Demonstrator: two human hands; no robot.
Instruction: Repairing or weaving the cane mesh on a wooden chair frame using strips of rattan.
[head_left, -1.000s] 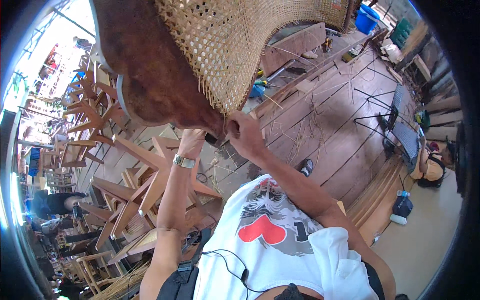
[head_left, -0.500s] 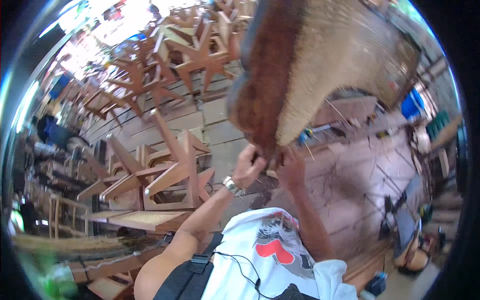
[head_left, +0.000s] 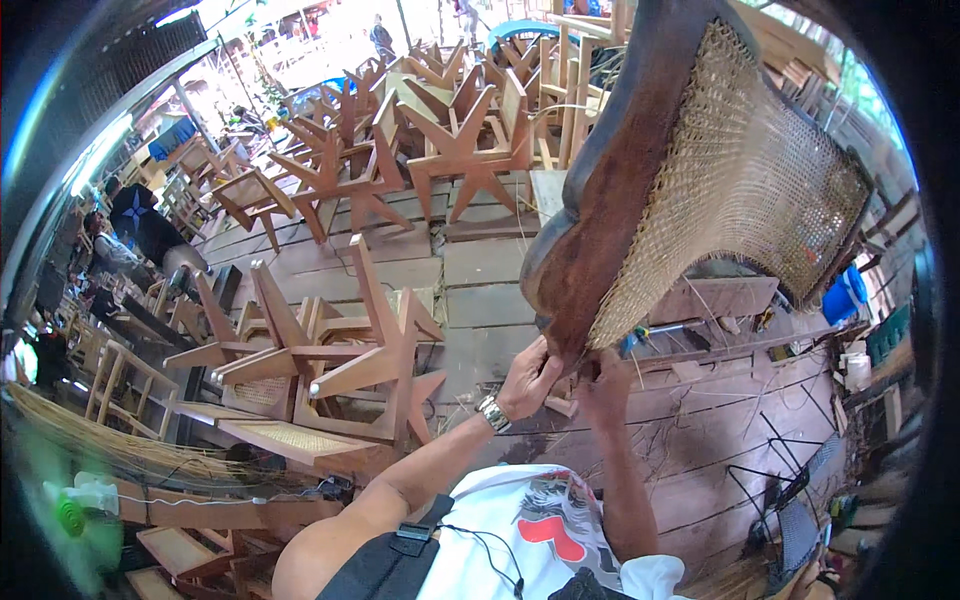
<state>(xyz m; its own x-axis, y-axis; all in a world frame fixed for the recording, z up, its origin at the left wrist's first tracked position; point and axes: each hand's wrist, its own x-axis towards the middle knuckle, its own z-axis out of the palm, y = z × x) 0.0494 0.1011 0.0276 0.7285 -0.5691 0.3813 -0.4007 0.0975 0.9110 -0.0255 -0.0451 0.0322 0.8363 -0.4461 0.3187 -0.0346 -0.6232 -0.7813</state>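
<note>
A large curved dark wooden frame with a woven cane panel [head_left: 740,170] rises in front of me and leans to the right. It looks like part of a cane seat; its full shape runs out at the top of the picture. My left hand [head_left: 530,378], with a metal watch on the wrist, is closed on the frame's lower corner, thumb on the wood. Right beside it my right hand [head_left: 604,382] has its fingers curled at the corner where cane meets wood. What lies between those fingers is hidden, perhaps a cane strand.
Upturned wooden chair frames [head_left: 330,350] stand close on my left, and several more [head_left: 470,130] crowd the back. Beyond the cane panel at right is a blue bucket [head_left: 845,294]. A black-legged stool or chair [head_left: 795,510] sits at lower right. A person [head_left: 140,220] is at far left.
The cane-panelled frame has shifted right and down in the picture, and both hands with it. My head view has also moved, showing more of the background. Both hands stay at the corner.
</note>
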